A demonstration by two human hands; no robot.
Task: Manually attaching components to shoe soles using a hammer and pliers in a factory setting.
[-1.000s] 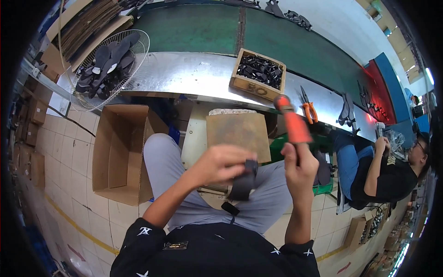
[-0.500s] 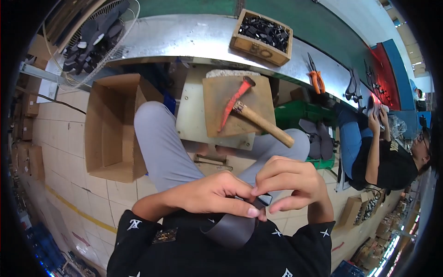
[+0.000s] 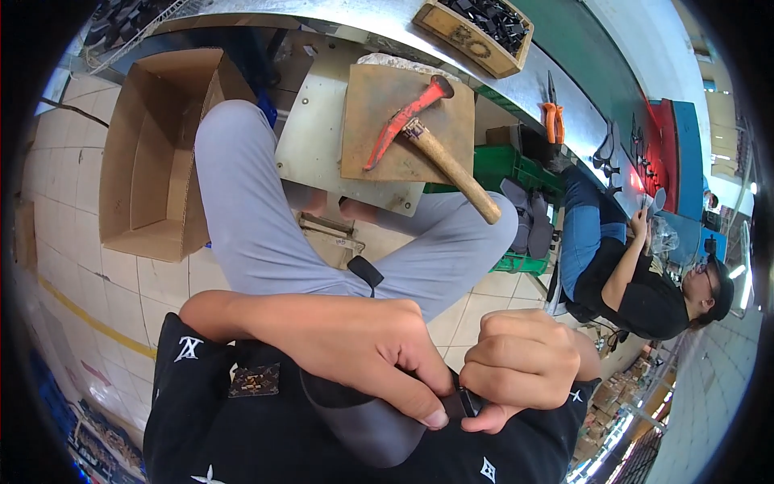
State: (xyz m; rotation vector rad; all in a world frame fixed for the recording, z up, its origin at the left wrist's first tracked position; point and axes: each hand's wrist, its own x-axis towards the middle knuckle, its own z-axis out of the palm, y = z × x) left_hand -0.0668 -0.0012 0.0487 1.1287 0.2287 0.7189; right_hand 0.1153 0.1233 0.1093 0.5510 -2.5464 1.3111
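Note:
My left hand is closed, thumb and fingers pinching a narrow strap end close to my body. That end seems to belong to a dark, smooth, curved piece hanging below the hand, its upper part hidden by it. Beside it my right hand is curled into a pinch on a small black rectangular piece at the strap end. Fingers cover most of this piece, so how it joins the strap cannot be made out. Ahead of my knees, a red-headed hammer with a wooden handle lies on a brown board.
A wooden box of small black pieces and orange-handled pliers rest on the metal bench. An open cardboard box stands at left. A green crate holds dark soles at right, near a seated co-worker.
My view has shifted, so the bench sits higher. Both hands appear nearer and lower. My right fingers, looser before, have curled tightly against the small black piece.

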